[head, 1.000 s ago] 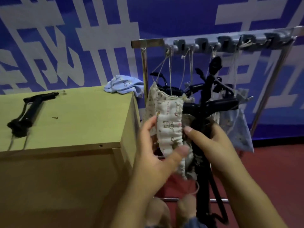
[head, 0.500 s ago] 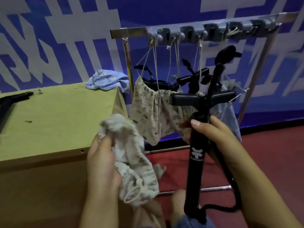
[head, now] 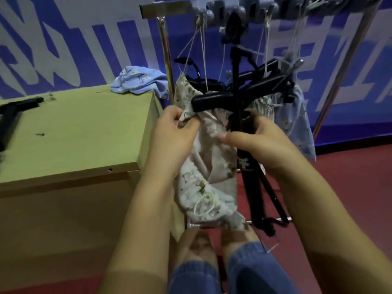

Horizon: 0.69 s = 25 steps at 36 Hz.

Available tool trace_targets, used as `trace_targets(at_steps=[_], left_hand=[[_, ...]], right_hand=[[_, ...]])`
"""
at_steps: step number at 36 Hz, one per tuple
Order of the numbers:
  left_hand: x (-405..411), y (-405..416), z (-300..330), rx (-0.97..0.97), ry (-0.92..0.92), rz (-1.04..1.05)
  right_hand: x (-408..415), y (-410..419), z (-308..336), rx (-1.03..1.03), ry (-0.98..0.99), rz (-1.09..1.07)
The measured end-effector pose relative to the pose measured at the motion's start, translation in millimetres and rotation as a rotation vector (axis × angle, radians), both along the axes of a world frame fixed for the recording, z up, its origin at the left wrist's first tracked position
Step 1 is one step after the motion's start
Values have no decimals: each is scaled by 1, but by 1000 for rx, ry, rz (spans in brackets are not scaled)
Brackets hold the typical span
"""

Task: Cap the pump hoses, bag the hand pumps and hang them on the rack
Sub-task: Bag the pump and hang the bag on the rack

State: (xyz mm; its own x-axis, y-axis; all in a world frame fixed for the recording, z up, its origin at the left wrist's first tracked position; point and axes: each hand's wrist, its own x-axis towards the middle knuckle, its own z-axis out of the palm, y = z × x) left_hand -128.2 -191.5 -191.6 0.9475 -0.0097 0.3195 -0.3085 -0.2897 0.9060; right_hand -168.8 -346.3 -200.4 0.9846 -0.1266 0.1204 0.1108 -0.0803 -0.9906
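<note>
A black hand pump (head: 253, 187) stands upright in front of me, its T-handle (head: 214, 100) level with my hands. My left hand (head: 171, 134) pinches the top edge of a cream printed drawstring bag (head: 203, 187), which hangs down beside the pump. My right hand (head: 254, 143) grips the pump's barrel and touches the bag's edge. The pump's black hose (head: 275, 200) trails down its right side. Behind stands the metal rack (head: 167, 52), with several bagged pumps (head: 297, 115) hanging from its hooks by strings.
A wooden cabinet (head: 70, 128) fills the left side. On its top lie another black pump (head: 14, 111) at the left edge and a crumpled light blue bag (head: 140, 81) at the back right corner. My knees (head: 233, 270) are below the bag. The floor is red.
My left hand has lifted the cream bag from low at my left up to the pump's handle. The bag now hangs open-ended beside the barrel. The view has tilted down.
</note>
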Motion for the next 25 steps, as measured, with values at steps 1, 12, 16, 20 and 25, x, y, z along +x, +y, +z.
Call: trace_targets(at_steps=[1,12,16,20,25], left_hand=[[0,0,-1,21,-30,-15],[6,21,-45,654,-62,144],[6,29,-62,754,77,130],[5,34,-66,867,151,100],[1,44,-64,995,293,-128]], right_hand=[[4,-1,-1,-26,-2,-38],[17,-9,-23,16,35,-185],[19,-10,-35,16,61,-223],[20,-15,-45,-26,74,-283],[23,-23,-45,-66,54,-333]])
